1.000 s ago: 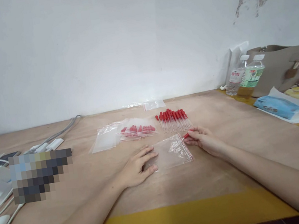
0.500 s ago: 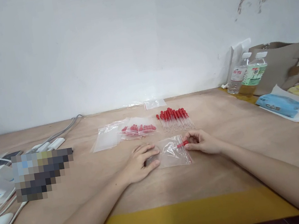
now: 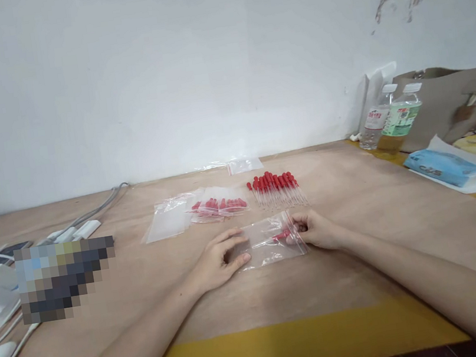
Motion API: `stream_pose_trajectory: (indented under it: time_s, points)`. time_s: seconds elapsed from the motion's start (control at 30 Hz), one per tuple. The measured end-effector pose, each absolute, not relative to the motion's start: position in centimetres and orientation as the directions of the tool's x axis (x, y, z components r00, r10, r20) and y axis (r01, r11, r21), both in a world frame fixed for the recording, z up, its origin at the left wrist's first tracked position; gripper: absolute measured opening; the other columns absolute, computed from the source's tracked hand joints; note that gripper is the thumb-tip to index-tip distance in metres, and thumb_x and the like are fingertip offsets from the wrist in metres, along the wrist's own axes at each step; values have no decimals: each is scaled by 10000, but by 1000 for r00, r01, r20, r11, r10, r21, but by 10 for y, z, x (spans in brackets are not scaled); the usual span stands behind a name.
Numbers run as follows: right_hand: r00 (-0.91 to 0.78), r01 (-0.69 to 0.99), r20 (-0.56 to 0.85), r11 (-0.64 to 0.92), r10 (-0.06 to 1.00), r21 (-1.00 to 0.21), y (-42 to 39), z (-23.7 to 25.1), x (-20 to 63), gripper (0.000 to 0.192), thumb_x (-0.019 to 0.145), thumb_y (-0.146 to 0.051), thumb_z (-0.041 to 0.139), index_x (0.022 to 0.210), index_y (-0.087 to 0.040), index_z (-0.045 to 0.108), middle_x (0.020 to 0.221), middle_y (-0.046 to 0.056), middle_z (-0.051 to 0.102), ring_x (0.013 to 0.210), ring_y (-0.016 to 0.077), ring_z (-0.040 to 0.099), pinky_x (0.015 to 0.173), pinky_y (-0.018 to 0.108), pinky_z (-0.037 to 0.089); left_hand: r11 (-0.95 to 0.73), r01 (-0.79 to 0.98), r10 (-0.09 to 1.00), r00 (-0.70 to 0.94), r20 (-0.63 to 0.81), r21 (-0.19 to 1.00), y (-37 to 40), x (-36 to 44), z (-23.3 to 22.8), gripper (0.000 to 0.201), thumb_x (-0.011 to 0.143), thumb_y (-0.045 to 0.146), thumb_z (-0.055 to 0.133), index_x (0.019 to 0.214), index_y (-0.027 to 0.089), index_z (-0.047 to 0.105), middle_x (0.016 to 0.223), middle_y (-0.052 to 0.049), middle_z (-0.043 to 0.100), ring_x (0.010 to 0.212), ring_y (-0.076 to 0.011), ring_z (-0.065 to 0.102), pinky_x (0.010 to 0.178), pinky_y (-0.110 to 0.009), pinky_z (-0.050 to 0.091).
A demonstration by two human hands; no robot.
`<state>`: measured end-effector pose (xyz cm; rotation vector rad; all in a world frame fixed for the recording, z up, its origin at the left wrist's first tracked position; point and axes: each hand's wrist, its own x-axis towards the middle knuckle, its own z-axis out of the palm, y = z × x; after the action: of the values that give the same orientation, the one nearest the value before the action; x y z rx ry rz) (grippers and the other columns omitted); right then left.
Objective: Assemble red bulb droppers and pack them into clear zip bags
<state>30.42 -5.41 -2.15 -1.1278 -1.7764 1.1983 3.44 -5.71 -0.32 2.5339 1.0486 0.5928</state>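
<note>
A small clear zip bag point(image 3: 266, 244) lies flat on the table in front of me. My left hand point(image 3: 218, 260) presses down on its left end, fingers spread over the plastic. My right hand point(image 3: 317, 230) is at the bag's right, open end, pinching a red-capped dropper point(image 3: 283, 234) that now lies mostly inside the bag. Just behind the bag is a row of loose red-capped droppers point(image 3: 276, 189). To their left lie filled clear bags of droppers point(image 3: 219, 207) and an empty clear bag point(image 3: 168, 223).
Two water bottles point(image 3: 390, 117), a beige bag point(image 3: 455, 104) and a blue tissue pack point(image 3: 451, 168) stand at the right. Cables, white adapters point(image 3: 76, 231) and other devices crowd the left edge. More clear bags point(image 3: 244, 165) lie by the wall. A yellow strip runs along the table's near edge.
My right hand has pushed the dropper leftward, from the bag's opening to well inside it. My left hand has stayed on the bag's left end.
</note>
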Motion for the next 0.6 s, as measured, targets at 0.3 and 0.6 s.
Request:
stream_pose_trajectory:
  time_s: [0.3, 0.6]
  points:
    - [-536, 304, 41, 238, 843, -923, -59, -12, 314, 94, 668, -229, 581, 734, -167, 609, 634, -22, 580, 548, 88, 492, 523, 203, 387, -707, 524, 662, 726, 186, 475, -58, 29, 1, 407, 803, 400, 499, 1188, 271, 501, 1275, -40, 465, 1178, -208, 417, 988, -386, 338]
    - [-491, 319, 83, 268, 867, -909, -58, -14, 312, 126, 696, -235, 543, 728, -177, 650, 661, -18, 617, 574, 103, 520, 540, 205, 404, -695, 487, 661, 721, 206, 529, -56, 28, 1, 305, 781, 386, 530, 1038, 222, 553, 1218, -63, 507, 1159, -212, 432, 957, -380, 359]
